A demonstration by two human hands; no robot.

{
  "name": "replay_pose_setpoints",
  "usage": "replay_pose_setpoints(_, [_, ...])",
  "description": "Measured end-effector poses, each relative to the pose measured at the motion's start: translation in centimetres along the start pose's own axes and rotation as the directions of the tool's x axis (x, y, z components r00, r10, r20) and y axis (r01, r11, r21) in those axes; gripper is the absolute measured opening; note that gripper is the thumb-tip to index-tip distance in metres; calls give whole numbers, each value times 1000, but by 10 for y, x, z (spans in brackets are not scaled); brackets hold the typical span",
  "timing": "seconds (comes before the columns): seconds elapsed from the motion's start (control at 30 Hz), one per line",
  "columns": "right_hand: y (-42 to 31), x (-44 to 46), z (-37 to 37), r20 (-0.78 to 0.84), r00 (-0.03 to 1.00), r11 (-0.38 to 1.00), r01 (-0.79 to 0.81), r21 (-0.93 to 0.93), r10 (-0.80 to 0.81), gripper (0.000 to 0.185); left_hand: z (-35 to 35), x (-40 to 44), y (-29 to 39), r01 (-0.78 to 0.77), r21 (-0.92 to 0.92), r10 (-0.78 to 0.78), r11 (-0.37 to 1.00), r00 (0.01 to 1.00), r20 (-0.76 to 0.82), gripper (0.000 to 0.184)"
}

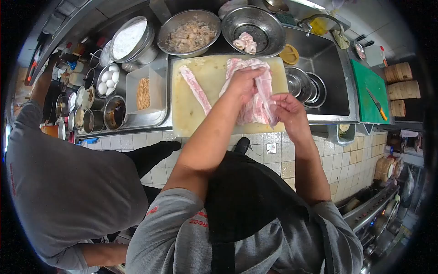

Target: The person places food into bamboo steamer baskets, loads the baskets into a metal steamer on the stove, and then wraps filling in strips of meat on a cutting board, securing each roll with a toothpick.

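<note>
A pale slab of raw meat (pixel 253 114) lies on the right part of a yellowish cutting board (pixel 182 123). Over the slab, my left hand (pixel 247 83) is closed on a thin strip of meat (pixel 264 86). My right hand (pixel 289 109) pinches that strip's lower edge, at the right side of the slab. A separate long strip of meat (pixel 196 89) rests at the board's left. Behind the board stand a metal bowl of meat pieces (pixel 191 34) and another metal bowl (pixel 273 36) holding a few folded pieces of meat (pixel 245 43).
Skewers (pixel 143 93) in a clear bin, a bowl of eggs (pixel 108 80) and several pots stand left. A co-worker (pixel 77 182) is close on my left. Right are a sink (pixel 333 68) with metal bowls and a green board (pixel 365 82) with a knife (pixel 377 104).
</note>
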State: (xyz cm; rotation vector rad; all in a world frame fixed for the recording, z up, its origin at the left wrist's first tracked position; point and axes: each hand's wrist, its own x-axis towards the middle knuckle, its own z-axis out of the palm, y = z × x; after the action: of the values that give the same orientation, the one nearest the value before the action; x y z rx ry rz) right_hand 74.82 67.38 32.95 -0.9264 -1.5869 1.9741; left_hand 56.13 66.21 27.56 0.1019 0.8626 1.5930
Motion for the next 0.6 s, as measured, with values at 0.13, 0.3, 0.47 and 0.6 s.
replay_pose_setpoints(0.13, [28,4,25,150,986,996,-75,44,67,20,-54,-33,41,-67,79,74,995,992,-98,20])
replay_pose_setpoints(0.3, [46,27,85,214,964,986,-168,18,160,14,-119,-45,89,-101,257,162,961,959,-231,21])
replay_pose_setpoints(0.47, [84,50,113,253,960,991,-106,-81,123,13,-180,-26,112,-125,684,350,719,915,-200,16])
replay_pose_setpoints(0.6, [85,47,121,240,918,947,-287,-144,315,14,-184,-31,116,26,999,553,21,833,-33,36])
